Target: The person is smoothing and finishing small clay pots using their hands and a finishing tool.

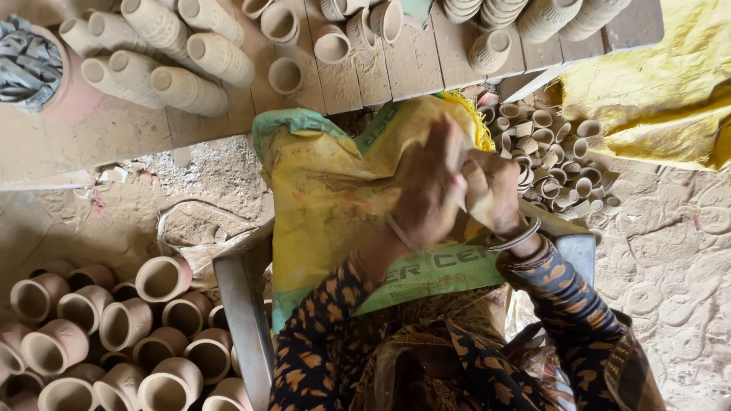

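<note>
The yellow and green woven sack (335,190) is lying draped over the person's lap and a grey metal frame (242,320), its long axis running from 6 o'clock up toward 12 o'clock, where its top edge is meeting the plank surface (358,84); that surface is carrying stacks of pale clay cups (164,57) lying on their sides, mouths pointing toward 10 o'clock. At 8 o'clock a cluster of rounder clay pots (114,327) is sitting on the dusty floor, mouths facing up; at 2 o'clock a heap of small clay cups (552,160) is lying beside a yellow cloth (655,91). The left hand (426,190) is reaching forward, wrist bent, palm down over the sack; its fingers are curling together against a small pale piece (478,199). The right hand (495,190) is meeting it from 3 o'clock, fingers clamped on that same piece; its shape is too hidden to tell which way it is pointing.
</note>
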